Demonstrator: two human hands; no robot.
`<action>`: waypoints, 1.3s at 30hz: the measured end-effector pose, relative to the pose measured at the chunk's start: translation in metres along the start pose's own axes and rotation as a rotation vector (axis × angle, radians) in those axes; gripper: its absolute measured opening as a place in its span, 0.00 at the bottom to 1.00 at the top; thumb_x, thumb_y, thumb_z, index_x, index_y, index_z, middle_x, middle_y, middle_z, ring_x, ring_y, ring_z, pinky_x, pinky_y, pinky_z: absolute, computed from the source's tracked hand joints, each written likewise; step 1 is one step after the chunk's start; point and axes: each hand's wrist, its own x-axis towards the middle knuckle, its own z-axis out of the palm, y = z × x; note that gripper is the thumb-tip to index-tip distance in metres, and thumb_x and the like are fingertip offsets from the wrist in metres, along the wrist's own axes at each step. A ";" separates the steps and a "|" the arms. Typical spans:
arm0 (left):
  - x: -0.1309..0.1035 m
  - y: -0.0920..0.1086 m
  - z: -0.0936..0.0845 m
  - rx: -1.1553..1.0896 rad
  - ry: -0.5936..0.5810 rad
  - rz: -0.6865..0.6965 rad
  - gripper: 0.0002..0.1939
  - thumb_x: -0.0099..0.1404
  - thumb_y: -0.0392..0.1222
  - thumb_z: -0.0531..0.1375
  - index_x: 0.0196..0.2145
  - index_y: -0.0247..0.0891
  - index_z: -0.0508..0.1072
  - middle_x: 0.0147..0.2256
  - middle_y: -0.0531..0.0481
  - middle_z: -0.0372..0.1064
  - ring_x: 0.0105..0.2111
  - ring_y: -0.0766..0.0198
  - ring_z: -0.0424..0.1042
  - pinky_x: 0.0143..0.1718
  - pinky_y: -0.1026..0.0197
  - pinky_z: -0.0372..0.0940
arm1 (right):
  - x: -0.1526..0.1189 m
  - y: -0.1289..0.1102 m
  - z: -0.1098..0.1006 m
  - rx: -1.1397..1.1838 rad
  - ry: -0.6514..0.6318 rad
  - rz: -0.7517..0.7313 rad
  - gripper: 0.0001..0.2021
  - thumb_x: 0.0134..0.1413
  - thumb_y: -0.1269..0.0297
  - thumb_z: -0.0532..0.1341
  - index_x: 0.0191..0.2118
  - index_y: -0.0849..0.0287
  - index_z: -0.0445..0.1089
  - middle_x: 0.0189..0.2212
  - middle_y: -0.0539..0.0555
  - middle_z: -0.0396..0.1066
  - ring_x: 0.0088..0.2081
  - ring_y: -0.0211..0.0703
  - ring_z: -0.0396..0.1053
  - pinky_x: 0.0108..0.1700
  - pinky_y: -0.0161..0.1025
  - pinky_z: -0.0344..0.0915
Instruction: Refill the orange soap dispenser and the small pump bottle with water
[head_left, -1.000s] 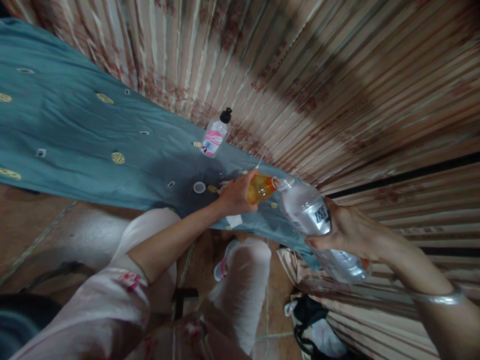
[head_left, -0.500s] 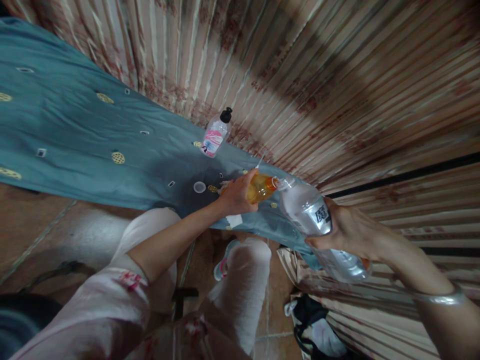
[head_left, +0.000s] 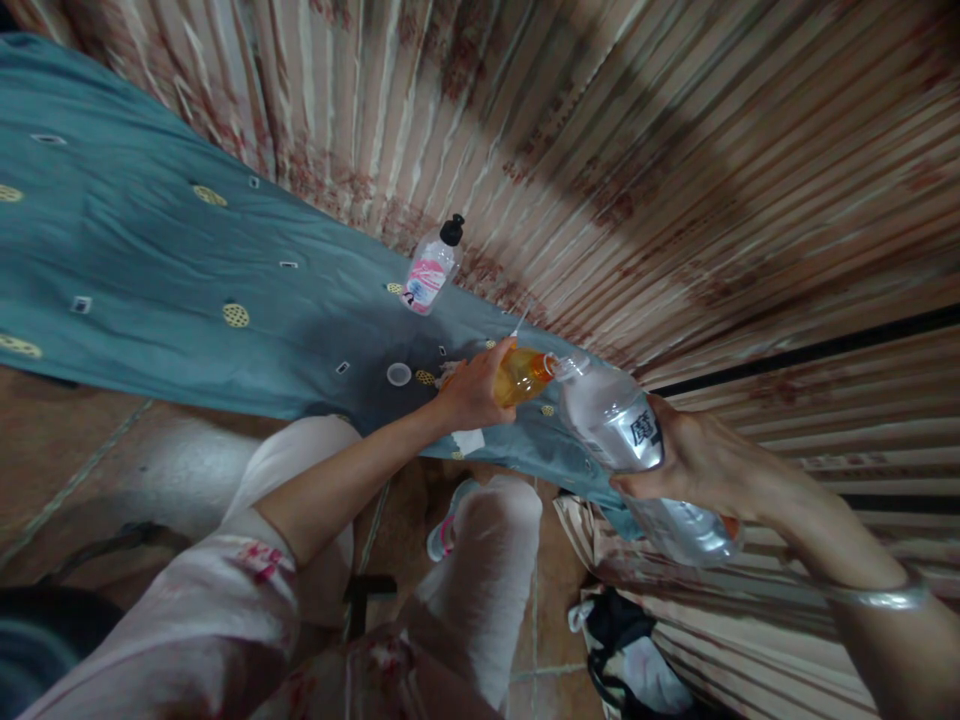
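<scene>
My left hand is wrapped round a small bottle of orange-yellow liquid, tilted with its neck to the right. In my right hand is a large clear plastic bottle with a silvery label bearing a dark character. It lies tilted, its neck up and to the left. The two bottle mouths meet, and I cannot tell exactly how they fit together. Behind my left hand a clear pump bottle with a pink label and black top stands on the teal cloth. A small whitish round cap lies left of that hand.
A crumpled white tissue lies at the cloth's front edge. Pleated beige curtains hang along the back and right side. On the tiled floor at lower right rests a black and white bag. My knees are below the cloth's edge.
</scene>
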 end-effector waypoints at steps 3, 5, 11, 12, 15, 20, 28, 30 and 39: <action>0.001 0.000 0.000 -0.010 -0.010 -0.025 0.62 0.53 0.41 0.76 0.80 0.46 0.53 0.74 0.35 0.67 0.69 0.34 0.73 0.73 0.32 0.68 | -0.001 -0.001 0.000 -0.001 -0.002 0.003 0.27 0.42 0.45 0.72 0.43 0.54 0.67 0.29 0.53 0.76 0.34 0.58 0.79 0.31 0.45 0.69; 0.001 0.001 0.000 -0.016 -0.014 -0.027 0.62 0.53 0.41 0.76 0.80 0.46 0.54 0.74 0.35 0.66 0.70 0.34 0.73 0.73 0.31 0.67 | -0.002 0.000 0.001 0.004 0.006 -0.022 0.25 0.45 0.45 0.71 0.44 0.55 0.68 0.30 0.54 0.76 0.34 0.58 0.79 0.33 0.46 0.69; 0.001 0.003 -0.002 -0.021 -0.016 -0.037 0.62 0.53 0.39 0.76 0.80 0.45 0.54 0.73 0.35 0.68 0.70 0.33 0.72 0.74 0.31 0.66 | -0.001 0.005 0.003 -0.013 0.027 -0.060 0.24 0.47 0.46 0.70 0.43 0.55 0.67 0.29 0.53 0.77 0.35 0.58 0.79 0.34 0.46 0.67; 0.001 0.003 -0.002 -0.023 -0.016 -0.035 0.62 0.53 0.39 0.76 0.80 0.45 0.54 0.73 0.35 0.68 0.71 0.33 0.72 0.74 0.31 0.67 | -0.001 0.006 0.003 -0.013 0.031 -0.066 0.24 0.47 0.46 0.71 0.43 0.54 0.67 0.28 0.53 0.76 0.34 0.58 0.79 0.34 0.45 0.67; 0.001 0.002 -0.001 -0.029 -0.014 -0.029 0.62 0.53 0.39 0.75 0.80 0.46 0.54 0.73 0.35 0.68 0.71 0.33 0.72 0.74 0.31 0.67 | -0.001 0.006 0.002 -0.013 0.038 -0.072 0.23 0.47 0.45 0.71 0.42 0.54 0.67 0.28 0.52 0.76 0.34 0.57 0.79 0.34 0.45 0.66; 0.001 0.001 -0.001 -0.040 -0.009 -0.019 0.63 0.53 0.40 0.76 0.80 0.48 0.52 0.74 0.36 0.67 0.70 0.34 0.73 0.73 0.31 0.68 | -0.003 0.002 0.000 -0.017 0.016 -0.058 0.23 0.50 0.45 0.70 0.44 0.55 0.66 0.29 0.54 0.77 0.34 0.58 0.79 0.33 0.45 0.66; 0.001 0.003 -0.001 -0.022 -0.027 -0.050 0.63 0.53 0.40 0.76 0.81 0.47 0.52 0.73 0.36 0.67 0.70 0.33 0.72 0.73 0.30 0.67 | -0.002 0.000 0.000 -0.062 -0.002 -0.022 0.25 0.48 0.42 0.70 0.43 0.54 0.65 0.28 0.53 0.75 0.34 0.58 0.78 0.34 0.45 0.66; 0.001 0.002 -0.001 -0.026 -0.019 -0.038 0.63 0.53 0.40 0.76 0.80 0.47 0.52 0.74 0.35 0.67 0.70 0.34 0.72 0.73 0.31 0.67 | -0.002 -0.001 0.000 -0.057 0.006 -0.030 0.25 0.48 0.42 0.69 0.43 0.53 0.65 0.28 0.52 0.75 0.34 0.56 0.78 0.34 0.45 0.66; 0.000 0.000 -0.001 -0.035 -0.005 -0.015 0.62 0.53 0.40 0.76 0.80 0.49 0.53 0.73 0.37 0.68 0.70 0.35 0.73 0.72 0.32 0.68 | -0.003 -0.009 -0.004 -0.018 -0.012 0.028 0.25 0.41 0.46 0.73 0.42 0.53 0.67 0.28 0.52 0.73 0.35 0.57 0.78 0.34 0.46 0.68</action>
